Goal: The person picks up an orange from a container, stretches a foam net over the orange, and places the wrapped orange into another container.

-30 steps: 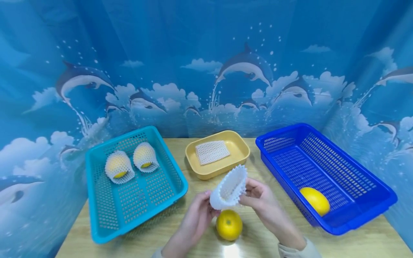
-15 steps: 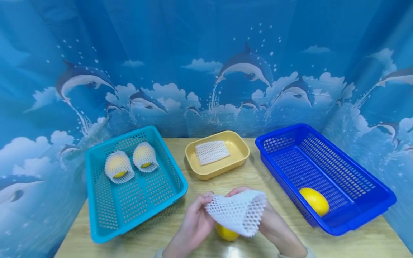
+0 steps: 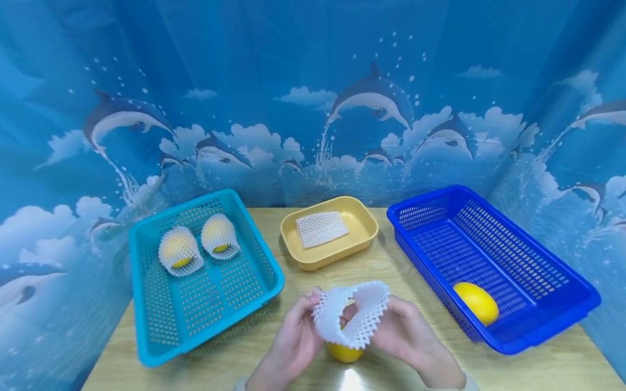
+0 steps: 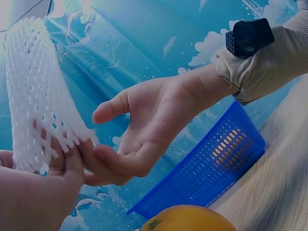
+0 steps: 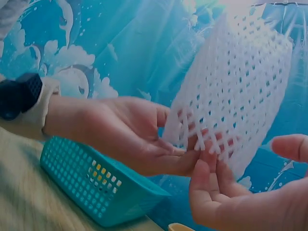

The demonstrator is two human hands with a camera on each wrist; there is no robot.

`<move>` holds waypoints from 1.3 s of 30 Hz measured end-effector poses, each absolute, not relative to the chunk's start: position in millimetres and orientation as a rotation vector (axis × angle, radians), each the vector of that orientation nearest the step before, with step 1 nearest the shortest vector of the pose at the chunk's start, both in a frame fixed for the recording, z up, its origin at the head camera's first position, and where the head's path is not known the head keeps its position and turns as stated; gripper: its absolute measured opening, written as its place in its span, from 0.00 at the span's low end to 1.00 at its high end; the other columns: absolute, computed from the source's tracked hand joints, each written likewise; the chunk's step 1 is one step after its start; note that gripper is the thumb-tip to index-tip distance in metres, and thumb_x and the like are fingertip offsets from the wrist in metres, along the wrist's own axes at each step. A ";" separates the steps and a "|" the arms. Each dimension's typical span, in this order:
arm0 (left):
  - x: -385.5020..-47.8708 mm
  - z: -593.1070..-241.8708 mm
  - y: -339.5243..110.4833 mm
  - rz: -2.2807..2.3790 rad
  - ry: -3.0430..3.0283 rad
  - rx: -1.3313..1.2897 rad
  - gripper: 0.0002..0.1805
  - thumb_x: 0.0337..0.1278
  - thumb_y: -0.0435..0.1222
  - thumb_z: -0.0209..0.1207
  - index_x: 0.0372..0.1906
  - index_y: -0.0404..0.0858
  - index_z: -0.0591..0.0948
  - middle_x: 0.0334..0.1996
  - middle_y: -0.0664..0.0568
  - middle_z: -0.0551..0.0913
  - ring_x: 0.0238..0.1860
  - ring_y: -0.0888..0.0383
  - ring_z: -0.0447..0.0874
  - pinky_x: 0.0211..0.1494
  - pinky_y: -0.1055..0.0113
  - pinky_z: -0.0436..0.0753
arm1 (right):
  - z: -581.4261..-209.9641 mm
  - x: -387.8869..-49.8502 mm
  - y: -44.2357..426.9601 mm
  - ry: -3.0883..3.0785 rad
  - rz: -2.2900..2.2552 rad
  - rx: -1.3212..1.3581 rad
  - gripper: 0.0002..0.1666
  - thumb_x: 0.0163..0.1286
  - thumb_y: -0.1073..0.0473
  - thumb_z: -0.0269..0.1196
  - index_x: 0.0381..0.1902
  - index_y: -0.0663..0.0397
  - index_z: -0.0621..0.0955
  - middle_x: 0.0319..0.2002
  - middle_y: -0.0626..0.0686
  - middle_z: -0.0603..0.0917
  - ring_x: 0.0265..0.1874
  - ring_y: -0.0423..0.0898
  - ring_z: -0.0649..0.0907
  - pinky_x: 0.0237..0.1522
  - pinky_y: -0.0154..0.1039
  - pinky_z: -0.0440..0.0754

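A white foam net sleeve [image 3: 329, 317] is held up in front of me, its mouth spread wide in the head view. My left hand [image 3: 296, 339] pinches the sleeve's edge, with some fingers inside the mesh in the right wrist view. My right hand [image 3: 413, 339] is at the sleeve's other side. Its fingertips touch the lower rim, while its thumb stands apart in both wrist views. Below the sleeve, a round yellow fruit [image 3: 345, 354] sits on the table, partly hidden by it. The left wrist view shows the fruit's green stem spot.
At left, a teal basket [image 3: 207, 326] holds two yellow fruits in foam nets [image 3: 179, 252]. A yellow tray [image 3: 362, 247] at the back holds a flat foam net [image 3: 321, 229]. The blue basket [image 3: 508, 304] on the right contains one bare yellow fruit [image 3: 476, 303].
The sleeve first had its mouth facing up, then tilted over and hid more of the fruit. Now its mouth is spread open toward me. The baskets and tray stay put.
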State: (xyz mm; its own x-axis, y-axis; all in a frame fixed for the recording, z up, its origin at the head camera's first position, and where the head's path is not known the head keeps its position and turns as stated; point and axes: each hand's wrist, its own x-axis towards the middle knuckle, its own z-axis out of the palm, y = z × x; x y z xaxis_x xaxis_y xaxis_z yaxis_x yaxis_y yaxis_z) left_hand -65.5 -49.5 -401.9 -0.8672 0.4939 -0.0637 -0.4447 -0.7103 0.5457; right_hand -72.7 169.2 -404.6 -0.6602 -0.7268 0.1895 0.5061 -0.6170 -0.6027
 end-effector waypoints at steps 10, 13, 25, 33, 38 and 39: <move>-66.7 -405.9 -50.8 2.484 0.708 0.368 0.15 0.76 0.36 0.34 0.35 0.44 0.72 0.37 0.56 0.82 0.29 0.64 0.80 0.39 0.68 0.83 | -403.8 -71.0 163.2 0.644 -2.229 -0.572 0.27 0.82 0.59 0.32 0.56 0.56 0.79 0.47 0.49 0.83 0.47 0.42 0.79 0.58 0.35 0.72; -66.7 -408.1 -51.6 2.488 0.715 0.393 0.15 0.77 0.37 0.36 0.36 0.44 0.73 0.33 0.56 0.83 0.27 0.65 0.78 0.33 0.71 0.81 | -403.9 -70.2 162.4 0.642 -2.259 -0.603 0.27 0.80 0.64 0.32 0.52 0.56 0.80 0.43 0.49 0.83 0.45 0.42 0.79 0.55 0.34 0.74; -65.3 -422.5 -51.1 2.568 0.703 0.184 0.11 0.79 0.36 0.39 0.39 0.42 0.72 0.36 0.56 0.78 0.37 0.65 0.79 0.45 0.76 0.80 | -413.2 -70.3 169.5 0.607 -2.335 -0.518 0.28 0.81 0.63 0.27 0.53 0.58 0.76 0.40 0.49 0.82 0.38 0.41 0.79 0.42 0.31 0.76; -67.1 -446.3 -47.4 2.511 0.957 -0.084 0.08 0.76 0.41 0.47 0.41 0.42 0.69 0.42 0.54 0.75 0.45 0.61 0.77 0.57 0.67 0.77 | -444.6 -77.3 174.1 0.792 -2.326 -0.449 0.28 0.81 0.63 0.27 0.44 0.52 0.77 0.32 0.43 0.82 0.28 0.35 0.79 0.33 0.27 0.75; -69.0 -464.3 -45.2 2.497 1.040 -0.172 0.07 0.74 0.40 0.49 0.41 0.40 0.71 0.42 0.53 0.77 0.45 0.60 0.78 0.55 0.67 0.79 | -465.7 -78.4 177.1 0.980 -2.317 -0.268 0.23 0.81 0.62 0.37 0.43 0.48 0.81 0.36 0.42 0.83 0.34 0.35 0.79 0.40 0.27 0.77; -69.4 -467.7 -44.9 2.495 1.057 -0.186 0.07 0.74 0.40 0.49 0.41 0.40 0.71 0.41 0.53 0.77 0.45 0.61 0.78 0.55 0.67 0.79 | -469.2 -78.3 176.9 1.037 -2.308 -0.230 0.22 0.80 0.62 0.39 0.42 0.46 0.81 0.37 0.42 0.82 0.36 0.35 0.79 0.42 0.27 0.78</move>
